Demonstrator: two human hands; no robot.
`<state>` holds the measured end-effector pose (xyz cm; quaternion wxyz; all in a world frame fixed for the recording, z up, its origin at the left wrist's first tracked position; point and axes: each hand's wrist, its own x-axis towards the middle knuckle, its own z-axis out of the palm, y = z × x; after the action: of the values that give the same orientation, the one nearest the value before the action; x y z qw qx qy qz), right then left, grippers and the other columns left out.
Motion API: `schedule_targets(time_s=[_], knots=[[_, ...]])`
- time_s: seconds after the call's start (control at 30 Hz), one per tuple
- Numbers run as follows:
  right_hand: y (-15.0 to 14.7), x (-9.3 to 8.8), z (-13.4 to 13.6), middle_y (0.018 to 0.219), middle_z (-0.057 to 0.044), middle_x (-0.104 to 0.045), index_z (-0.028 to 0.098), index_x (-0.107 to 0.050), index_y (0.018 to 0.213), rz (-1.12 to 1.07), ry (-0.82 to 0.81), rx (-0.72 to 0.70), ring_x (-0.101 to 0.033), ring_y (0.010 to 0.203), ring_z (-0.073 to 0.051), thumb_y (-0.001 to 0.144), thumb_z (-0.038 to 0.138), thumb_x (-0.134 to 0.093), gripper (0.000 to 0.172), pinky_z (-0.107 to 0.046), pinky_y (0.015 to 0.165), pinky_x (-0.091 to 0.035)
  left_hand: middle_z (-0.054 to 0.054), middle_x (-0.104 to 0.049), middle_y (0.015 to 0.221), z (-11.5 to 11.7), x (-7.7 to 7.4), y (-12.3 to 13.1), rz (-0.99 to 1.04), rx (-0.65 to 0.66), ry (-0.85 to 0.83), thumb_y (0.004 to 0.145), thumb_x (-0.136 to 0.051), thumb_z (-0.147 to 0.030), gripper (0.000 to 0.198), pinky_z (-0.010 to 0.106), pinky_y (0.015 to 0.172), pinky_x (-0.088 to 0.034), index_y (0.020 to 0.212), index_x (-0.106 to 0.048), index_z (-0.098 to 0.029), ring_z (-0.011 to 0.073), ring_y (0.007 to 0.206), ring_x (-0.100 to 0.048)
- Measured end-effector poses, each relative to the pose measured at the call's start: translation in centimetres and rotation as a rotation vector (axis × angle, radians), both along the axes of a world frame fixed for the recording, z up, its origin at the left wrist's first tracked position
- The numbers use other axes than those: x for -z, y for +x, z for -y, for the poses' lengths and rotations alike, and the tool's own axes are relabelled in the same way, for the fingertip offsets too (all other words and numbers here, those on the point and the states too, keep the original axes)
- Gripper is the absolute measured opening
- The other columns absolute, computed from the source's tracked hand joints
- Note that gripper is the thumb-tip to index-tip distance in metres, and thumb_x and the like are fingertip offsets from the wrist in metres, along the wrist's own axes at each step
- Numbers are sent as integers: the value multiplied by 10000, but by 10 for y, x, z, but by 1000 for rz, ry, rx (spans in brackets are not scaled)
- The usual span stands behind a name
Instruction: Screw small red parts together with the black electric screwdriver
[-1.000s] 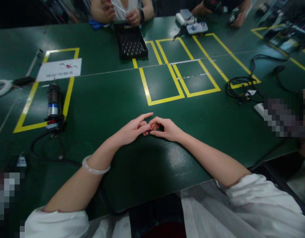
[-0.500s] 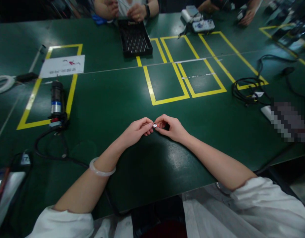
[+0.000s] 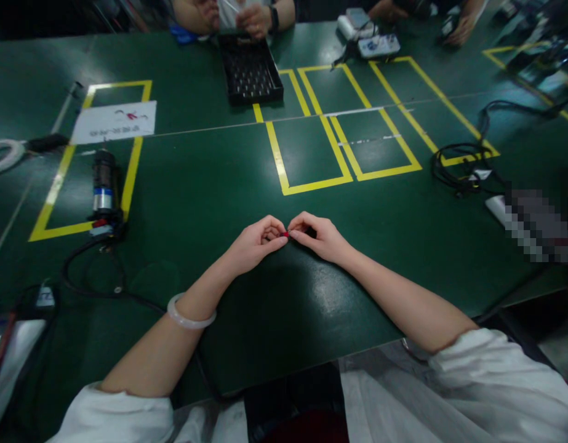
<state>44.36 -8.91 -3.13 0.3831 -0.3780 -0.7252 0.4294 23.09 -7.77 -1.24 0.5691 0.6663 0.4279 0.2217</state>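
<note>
A tiny red piece [image 3: 284,234] shows between my fingertips, mostly covered by them; its kind is too small to make out. My left hand [image 3: 256,245] pinches it from the left between thumb and bent fingers. From the right, my right hand [image 3: 324,239] has thumb and forefinger closed on the other end. The fingertips of both hands almost meet, just above the green table [image 3: 247,344]. A pale bangle [image 3: 190,312] circles my left wrist.
A black tray [image 3: 251,71] with rows of small parts lies before a person opposite. On the left stands a black cylindrical tool [image 3: 103,184] with a cable, near a white paper sheet [image 3: 115,122]. Yellow tape [image 3: 318,186] marks the table. Coiled black cable [image 3: 463,169] lies at right.
The small piece has been turned: white and red faces showed before, and now only red does. My left fingers have shifted, the thumb reaching further right. Both forearms stay in place.
</note>
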Motion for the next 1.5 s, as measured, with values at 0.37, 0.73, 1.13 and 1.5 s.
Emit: schedule_targets(time_s=[0.37, 0.73, 1.13, 1.5], knots=[[0, 6, -2, 936, -25, -641, 194, -610, 992, 31, 101, -6, -615, 800, -143, 868, 197, -648, 130, -290, 770, -506, 48, -620, 922, -1, 4, -1, -3, -23, 28, 843, -682, -375, 293, 251, 675, -465, 1003, -572, -155, 138, 794, -590], [1, 5, -1, 930, -28, -658, 195, -604, 979, 133, 123, 18, -634, 830, -162, 855, 193, -659, 135, -305, 791, -493, 51, -619, 937, -1, 5, -1, 12, -39, 56, 811, -706, -333, 282, 243, 682, -474, 976, -556, -161, 147, 831, -609], [1, 7, -2, 918, -23, -657, 196, -599, 975, 131, 118, 10, -637, 824, -158, 857, 181, -647, 129, -301, 791, -497, 64, -633, 981, -1, 5, -1, 0, -34, 64, 814, -708, -330, 302, 257, 708, -483, 1026, -576, -160, 149, 849, -606], [0, 4, 0, 917, -26, -685, 193, -607, 987, 120, 86, 0, -659, 830, -161, 880, 212, -655, 119, -311, 806, -514, 62, -640, 977, 0, 4, -1, -5, -29, 60, 819, -710, -352, 306, 259, 710, -484, 1025, -594, -157, 148, 849, -600]])
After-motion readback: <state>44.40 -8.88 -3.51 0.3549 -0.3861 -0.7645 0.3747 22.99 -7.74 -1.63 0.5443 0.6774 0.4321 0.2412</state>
